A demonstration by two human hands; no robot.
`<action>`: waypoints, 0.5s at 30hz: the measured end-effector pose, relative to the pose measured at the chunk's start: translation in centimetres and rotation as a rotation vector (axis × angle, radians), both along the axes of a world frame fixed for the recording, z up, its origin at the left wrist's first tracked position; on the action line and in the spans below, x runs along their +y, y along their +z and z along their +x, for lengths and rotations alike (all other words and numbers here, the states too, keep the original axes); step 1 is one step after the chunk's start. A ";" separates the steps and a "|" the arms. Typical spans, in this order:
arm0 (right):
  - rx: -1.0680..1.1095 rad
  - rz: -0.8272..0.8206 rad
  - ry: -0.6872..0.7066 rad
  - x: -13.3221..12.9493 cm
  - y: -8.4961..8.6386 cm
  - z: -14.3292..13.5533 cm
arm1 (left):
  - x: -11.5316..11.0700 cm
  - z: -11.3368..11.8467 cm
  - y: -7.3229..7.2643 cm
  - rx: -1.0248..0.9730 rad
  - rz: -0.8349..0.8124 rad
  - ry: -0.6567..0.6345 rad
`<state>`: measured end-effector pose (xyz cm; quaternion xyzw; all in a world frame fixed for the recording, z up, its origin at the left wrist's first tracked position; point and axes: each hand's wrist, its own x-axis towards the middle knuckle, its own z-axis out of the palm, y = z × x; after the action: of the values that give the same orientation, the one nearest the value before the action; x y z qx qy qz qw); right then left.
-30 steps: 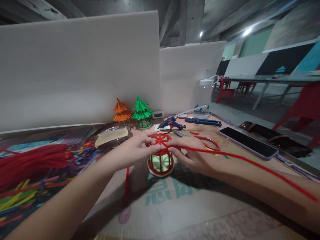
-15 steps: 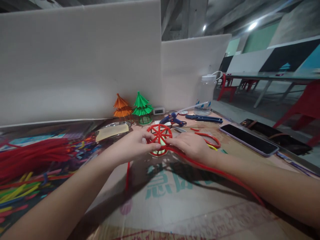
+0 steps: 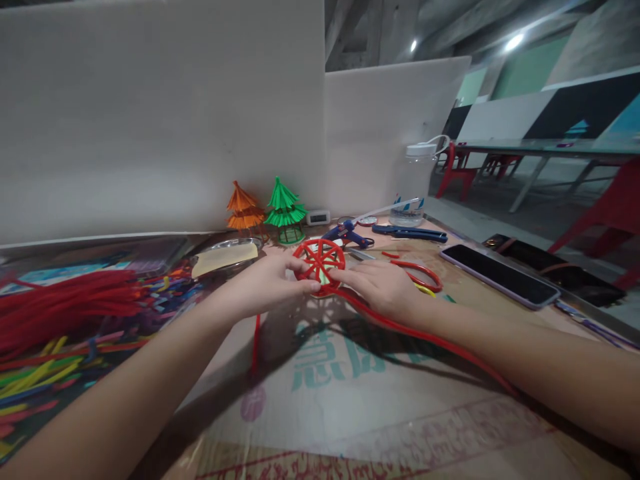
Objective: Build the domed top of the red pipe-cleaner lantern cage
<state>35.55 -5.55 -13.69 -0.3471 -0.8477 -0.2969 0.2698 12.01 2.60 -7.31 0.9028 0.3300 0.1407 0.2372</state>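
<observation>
Between my hands is a round red spoked wheel (image 3: pixel 331 251) that looks made of pipe cleaners. My left hand (image 3: pixel 267 283) pinches its left and lower edge with thumb and fingers. A long red pipe cleaner (image 3: pixel 405 329) runs from the wheel's lower rim, beneath my right hand (image 3: pixel 385 288) and along the right forearm. My right fingertips press this strand against the lower right of the rim; the exact grip is partly hidden. Another red strand (image 3: pixel 257 343) shows below my left wrist.
Orange (image 3: pixel 245 203) and green (image 3: pixel 284 203) tiered-roof models stand at the back, near a blue glue gun (image 3: pixel 344 231). Red-handled scissors (image 3: pixel 425 270), blue pliers (image 3: pixel 410 233), a phone (image 3: pixel 500 275) and a bottle (image 3: pixel 411 183) are at right. Red pipe cleaners (image 3: pixel 75 300) pile up at left.
The wheel has risen slightly and its face tilts a little differently. Both hands keep their hold, with the right fingers staying at the rim. The camera view has shifted slightly.
</observation>
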 end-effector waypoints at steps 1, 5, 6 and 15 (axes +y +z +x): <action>-0.006 -0.004 0.007 0.0 -0.1 0.0 | -0.1 0.0 0.1 0.006 -0.005 -0.010; -0.025 0.027 0.034 0.0 -0.1 -0.2 | -0.7 0.1 0.6 0.037 -0.014 0.026; -0.029 0.046 0.047 -0.1 -0.1 -0.2 | -0.9 0.2 0.7 0.040 -0.016 0.038; 0.449 -0.160 -0.227 1.2 1.7 2.1 | -0.7 0.1 0.9 0.066 0.065 0.130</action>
<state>37.65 -4.33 -12.03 -0.5172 -0.7429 -0.1728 0.3881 12.14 1.87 -6.43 0.8909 0.3906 0.1366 0.1871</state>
